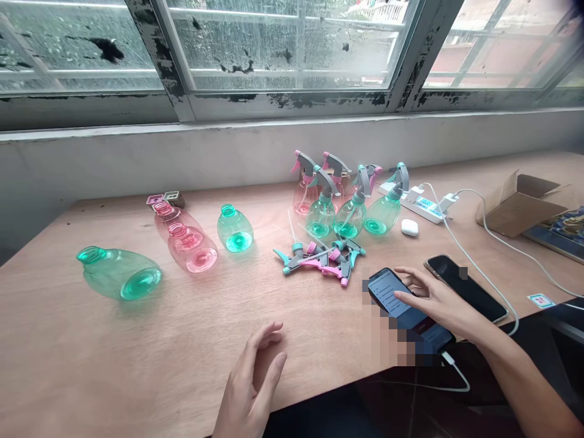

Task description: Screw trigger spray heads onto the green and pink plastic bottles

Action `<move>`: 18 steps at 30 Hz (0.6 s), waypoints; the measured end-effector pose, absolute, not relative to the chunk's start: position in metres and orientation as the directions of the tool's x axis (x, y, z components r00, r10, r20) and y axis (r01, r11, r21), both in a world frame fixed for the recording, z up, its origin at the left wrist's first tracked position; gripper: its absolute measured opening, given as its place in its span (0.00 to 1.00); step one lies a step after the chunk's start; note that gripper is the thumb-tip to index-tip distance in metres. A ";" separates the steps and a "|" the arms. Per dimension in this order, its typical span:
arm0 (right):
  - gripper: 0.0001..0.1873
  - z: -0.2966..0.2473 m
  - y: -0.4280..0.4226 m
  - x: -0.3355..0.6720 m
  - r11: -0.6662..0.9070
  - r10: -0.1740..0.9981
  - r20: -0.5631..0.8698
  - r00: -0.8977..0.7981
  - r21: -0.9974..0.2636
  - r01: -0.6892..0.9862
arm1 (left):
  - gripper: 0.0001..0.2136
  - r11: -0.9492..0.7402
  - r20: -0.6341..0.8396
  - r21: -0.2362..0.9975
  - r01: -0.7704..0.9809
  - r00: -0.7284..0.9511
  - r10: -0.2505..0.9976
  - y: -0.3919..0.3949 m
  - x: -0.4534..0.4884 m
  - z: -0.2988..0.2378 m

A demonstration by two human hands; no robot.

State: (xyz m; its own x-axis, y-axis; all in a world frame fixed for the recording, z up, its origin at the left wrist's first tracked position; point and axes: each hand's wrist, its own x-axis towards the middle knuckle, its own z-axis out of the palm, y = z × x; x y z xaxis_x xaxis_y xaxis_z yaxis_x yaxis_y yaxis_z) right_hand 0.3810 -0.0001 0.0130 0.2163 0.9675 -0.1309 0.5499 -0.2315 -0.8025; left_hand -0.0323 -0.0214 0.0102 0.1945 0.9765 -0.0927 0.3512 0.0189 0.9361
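Note:
My left hand (pixel 250 377) rests at the table's front edge, fingers loosely curved and thumb apart, holding nothing. My right hand (pixel 433 298) is over a smartphone (pixel 396 301) with a lit screen, its thumb at the screen and its other fingers stretched past the phone's far side. Beyond the hands lies a pile of loose spray heads (pixel 323 258) in pink, grey and teal. Capless bottles stand to the left: a leaning green bottle (pixel 121 274), a pink bottle (pixel 194 246) with another pink one behind it, and a smaller-looking green bottle (pixel 235 228).
Assembled green spray bottles (pixel 349 216) and pink spray bottles (pixel 305 193) stand near the wall. On the right are a power strip (pixel 422 205), a white earbud case (pixel 409 227), a dark phone (pixel 465 286), a charging cable (pixel 488 283) and an open cardboard box (pixel 520 204).

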 end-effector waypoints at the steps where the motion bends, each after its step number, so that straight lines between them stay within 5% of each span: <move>1: 0.34 0.013 0.001 0.383 -0.225 0.969 -0.127 0.212 -0.806 0.547 | 0.16 0.018 -0.093 0.936 0.353 0.196 0.976 -0.021 -0.032 0.010; 18: 0.32 0.016 -0.003 0.382 -0.248 0.954 -0.147 0.260 -0.876 0.414 | 0.16 -0.002 -0.065 0.924 0.382 0.163 0.985 -0.021 -0.030 0.013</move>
